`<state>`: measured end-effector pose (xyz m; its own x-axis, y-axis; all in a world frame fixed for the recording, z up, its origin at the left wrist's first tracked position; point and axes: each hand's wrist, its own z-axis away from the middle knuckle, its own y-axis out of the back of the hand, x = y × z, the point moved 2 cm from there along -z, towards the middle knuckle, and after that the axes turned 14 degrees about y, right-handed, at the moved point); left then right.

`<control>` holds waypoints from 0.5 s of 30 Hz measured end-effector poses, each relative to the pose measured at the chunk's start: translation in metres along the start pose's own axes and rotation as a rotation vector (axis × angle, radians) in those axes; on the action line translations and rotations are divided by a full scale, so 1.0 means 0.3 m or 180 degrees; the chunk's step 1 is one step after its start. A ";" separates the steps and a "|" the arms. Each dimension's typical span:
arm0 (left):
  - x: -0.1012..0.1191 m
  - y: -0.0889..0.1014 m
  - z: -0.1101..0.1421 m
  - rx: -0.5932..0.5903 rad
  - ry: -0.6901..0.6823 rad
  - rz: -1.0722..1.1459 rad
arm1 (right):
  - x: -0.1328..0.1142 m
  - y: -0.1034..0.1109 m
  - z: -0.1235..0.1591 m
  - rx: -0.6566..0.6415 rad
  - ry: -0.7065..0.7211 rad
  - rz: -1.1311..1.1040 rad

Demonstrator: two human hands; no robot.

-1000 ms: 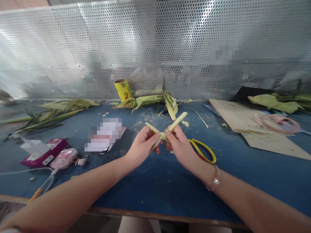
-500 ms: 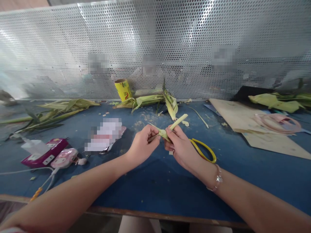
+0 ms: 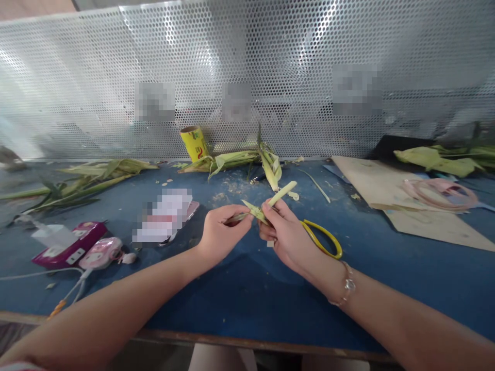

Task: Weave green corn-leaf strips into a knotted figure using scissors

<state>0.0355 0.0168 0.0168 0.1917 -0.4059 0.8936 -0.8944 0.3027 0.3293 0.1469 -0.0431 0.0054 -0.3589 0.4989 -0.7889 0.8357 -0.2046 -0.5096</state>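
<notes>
In the head view my right hand [image 3: 286,226] is closed on a pale green corn husk piece [image 3: 283,192], gripping it between thumb and fingers. One flat stalk of it sticks up to the right, and folded strips cross below the thumb. My left hand [image 3: 226,232] pinches the strips' left end close beside the right hand. A pointed husk tip stands up between the two hands. Just under the right wrist lies a yellow loop [image 3: 328,243], partly hidden by the hand; what it belongs to does not show.
Corn husks [image 3: 235,158] lie along the perforated metal screen [image 3: 270,62], with more husks [image 3: 96,175] at left. Nearby are a yellow cardboard tube [image 3: 194,143], a phone [image 3: 189,211], a purple power strip [image 3: 73,252] with cables, and beige cardboard [image 3: 363,180] at right.
My left hand has shifted slightly left and its fingers have straightened along the strip. The pointed husk tip between the hands now shows more. My right hand has hardly moved.
</notes>
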 end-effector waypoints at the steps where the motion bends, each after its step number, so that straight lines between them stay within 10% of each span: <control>1: 0.002 -0.001 0.000 0.0008 0.0027 -0.0004 | -0.002 0.000 0.000 -0.0001 0.0016 -0.0004; 15: -0.005 -0.007 -0.010 -0.1017 0.1054 0.1162 | 0.031 0.029 -0.015 -0.0490 0.0305 0.0399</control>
<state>0.0383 0.0193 0.0156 0.0562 0.0490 0.9972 -0.7699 0.6380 0.0120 0.1527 -0.0366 -0.0049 -0.2132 0.5570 -0.8027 0.9275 -0.1428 -0.3455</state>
